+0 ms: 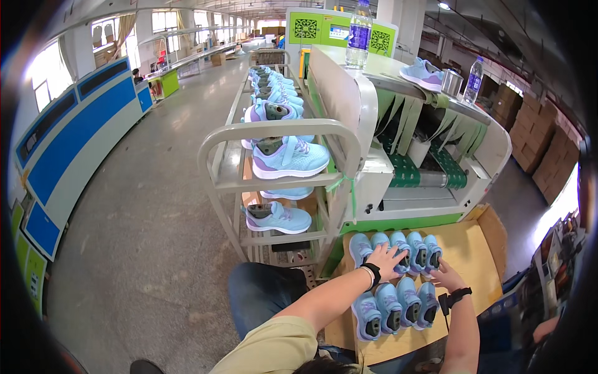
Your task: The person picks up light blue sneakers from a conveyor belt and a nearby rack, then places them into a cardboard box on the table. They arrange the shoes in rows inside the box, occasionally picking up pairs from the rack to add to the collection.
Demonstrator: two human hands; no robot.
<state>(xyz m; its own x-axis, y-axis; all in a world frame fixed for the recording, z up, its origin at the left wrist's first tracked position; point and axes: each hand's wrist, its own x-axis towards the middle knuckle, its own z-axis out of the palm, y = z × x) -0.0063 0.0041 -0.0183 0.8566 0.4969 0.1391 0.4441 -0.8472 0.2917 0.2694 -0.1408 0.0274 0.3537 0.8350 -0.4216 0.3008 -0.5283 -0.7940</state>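
Two rows of light-blue and lilac sneakers stand on a tan board in front of me. My left hand [384, 262] reaches over the far row [416, 247], fingers spread on or just above the sneakers near its left end. At that row's right end, my right hand [446, 275] is beside the last sneaker [432, 249], its fingers stretched out and seemingly touching it. The near row [389, 306] lies below both hands, with dark inserts showing in the shoe openings. Neither hand appears to lift a shoe. Black bands circle both wrists.
Left of the board, a metal rack [283, 128] carries more sneakers on its tiers. Beyond the board stands a conveyor machine [430, 165] with hanging strips; bottles, a metal cup [451, 82] and a sneaker sit on top. Cardboard boxes [537, 132] are stacked at right.
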